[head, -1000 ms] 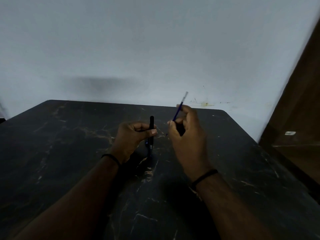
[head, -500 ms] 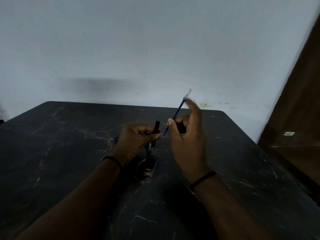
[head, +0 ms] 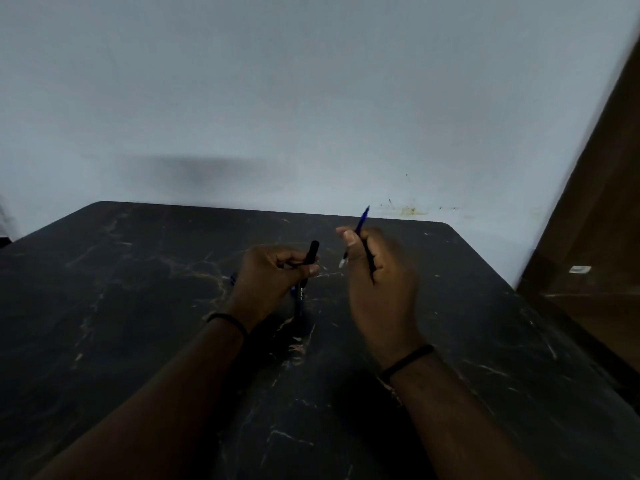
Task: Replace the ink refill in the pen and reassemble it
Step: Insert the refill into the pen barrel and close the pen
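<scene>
Left hand (head: 273,275) gripping pen barrel (head: 309,253), right hand (head: 377,271) pinching blue refill (head: 362,220) just beside it

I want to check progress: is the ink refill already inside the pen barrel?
No, the right hand holds the blue refill apart from the black barrel in the left hand.

The right hand (head: 381,289) is smeared by motion blur, so its fingers cannot be counted apart. It covers the middle of the blue refill (head: 363,219); only the two ends show. The left hand (head: 268,282) hides the middle of the black pen barrel (head: 310,252), and the print low on it is too small to read. Both forearms are cut off by the bottom edge.
</scene>
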Motion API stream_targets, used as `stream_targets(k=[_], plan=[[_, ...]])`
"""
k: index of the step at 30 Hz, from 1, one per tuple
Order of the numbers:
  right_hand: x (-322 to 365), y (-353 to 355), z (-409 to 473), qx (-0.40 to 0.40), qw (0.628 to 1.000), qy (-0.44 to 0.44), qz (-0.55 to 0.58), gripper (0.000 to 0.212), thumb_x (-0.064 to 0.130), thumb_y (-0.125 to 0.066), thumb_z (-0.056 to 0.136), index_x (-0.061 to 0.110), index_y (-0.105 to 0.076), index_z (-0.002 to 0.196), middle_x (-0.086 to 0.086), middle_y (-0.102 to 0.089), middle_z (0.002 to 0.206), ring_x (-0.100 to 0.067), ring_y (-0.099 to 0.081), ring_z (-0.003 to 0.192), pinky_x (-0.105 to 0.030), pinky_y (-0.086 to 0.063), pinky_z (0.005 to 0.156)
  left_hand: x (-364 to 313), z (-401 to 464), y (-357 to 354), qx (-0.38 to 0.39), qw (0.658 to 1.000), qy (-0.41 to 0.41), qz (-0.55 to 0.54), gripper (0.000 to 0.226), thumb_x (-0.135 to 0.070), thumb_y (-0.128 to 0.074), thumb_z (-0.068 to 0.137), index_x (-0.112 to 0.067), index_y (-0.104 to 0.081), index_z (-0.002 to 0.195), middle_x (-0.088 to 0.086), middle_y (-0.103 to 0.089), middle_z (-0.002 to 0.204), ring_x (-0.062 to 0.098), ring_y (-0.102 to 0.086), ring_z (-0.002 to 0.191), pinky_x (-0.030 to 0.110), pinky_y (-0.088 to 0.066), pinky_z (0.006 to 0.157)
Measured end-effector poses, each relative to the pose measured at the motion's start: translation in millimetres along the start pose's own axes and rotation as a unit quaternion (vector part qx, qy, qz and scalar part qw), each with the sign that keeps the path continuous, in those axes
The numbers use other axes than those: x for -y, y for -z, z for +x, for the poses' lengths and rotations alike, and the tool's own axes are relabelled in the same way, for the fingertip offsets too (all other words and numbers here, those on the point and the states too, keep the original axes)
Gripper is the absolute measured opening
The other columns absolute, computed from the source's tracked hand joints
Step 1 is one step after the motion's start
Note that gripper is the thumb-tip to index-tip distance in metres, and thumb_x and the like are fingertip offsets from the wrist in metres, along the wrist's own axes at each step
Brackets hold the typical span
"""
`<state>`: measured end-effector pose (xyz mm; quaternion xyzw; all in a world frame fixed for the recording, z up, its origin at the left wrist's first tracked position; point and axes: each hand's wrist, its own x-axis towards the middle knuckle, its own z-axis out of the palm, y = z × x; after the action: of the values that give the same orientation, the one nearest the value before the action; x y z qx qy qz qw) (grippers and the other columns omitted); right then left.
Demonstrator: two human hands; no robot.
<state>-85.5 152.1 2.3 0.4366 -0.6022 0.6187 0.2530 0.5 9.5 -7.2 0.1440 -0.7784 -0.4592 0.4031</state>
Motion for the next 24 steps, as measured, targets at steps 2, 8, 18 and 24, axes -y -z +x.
stream_targets(k=[2, 8, 18, 24], plan=[[1.5, -0.1, 0.6, -0.014, 1.000, -0.010, 0.009, 0.041, 0.046, -0.039, 0.104, 0.016, -0.066, 0.099, 0.005, -0.063, 0.079, -0.007, -0.059, 0.074, -0.014, -0.042, 0.064, 1.5, 0.2, -0.2, 0.000, 1.000, 0.000, 0.009, 0.024, -0.005, -0.083, 0.074, -0.023, -0.077, 0.088, -0.006, -0.076, 0.089, 0.004, -0.072, 0.080, 0.015, -0.055, 0.071], [-1.3, -3.8, -1.6, -0.018, 0.998, -0.031, 0.044, 0.040, 0.049, -0.032, 0.104, 0.023, -0.061, 0.108, 0.013, -0.065, 0.082, 0.001, -0.061, 0.074, -0.006, -0.041, 0.067, 3.4, -0.3, -2.0, 0.003, 0.999, -0.023, 0.046, 0.036, -0.010, -0.084, 0.073, -0.044, -0.074, 0.079, -0.023, -0.075, 0.086, -0.001, -0.072, 0.082, 0.014, -0.054, 0.075], [-10.0, -5.8, -3.1, 0.092, 0.992, -0.045, -0.070, 0.035, 0.049, -0.043, 0.100, 0.020, -0.063, 0.097, 0.010, -0.062, 0.092, -0.003, -0.054, 0.080, -0.026, -0.047, 0.068, -5.2, -3.3, -8.3, 0.028, 0.996, -0.063, 0.050, 0.013, -0.020, -0.081, 0.078, -0.024, -0.081, 0.091, -0.010, -0.078, 0.085, 0.003, -0.072, 0.074, 0.023, -0.055, 0.068], [-17.8, -6.9, -4.3, 0.106, 0.991, -0.057, -0.054, 0.022, 0.039, -0.056, 0.097, 0.021, -0.067, 0.098, 0.013, -0.055, 0.087, -0.002, -0.049, 0.077, -0.022, -0.043, 0.067, -7.5, -4.1, -6.4, 0.026, 0.997, -0.069, 0.006, 0.022, -0.039, -0.079, 0.070, -0.032, -0.080, 0.091, -0.010, -0.078, 0.086, 0.011, -0.075, 0.078, 0.028, -0.060, 0.071]])
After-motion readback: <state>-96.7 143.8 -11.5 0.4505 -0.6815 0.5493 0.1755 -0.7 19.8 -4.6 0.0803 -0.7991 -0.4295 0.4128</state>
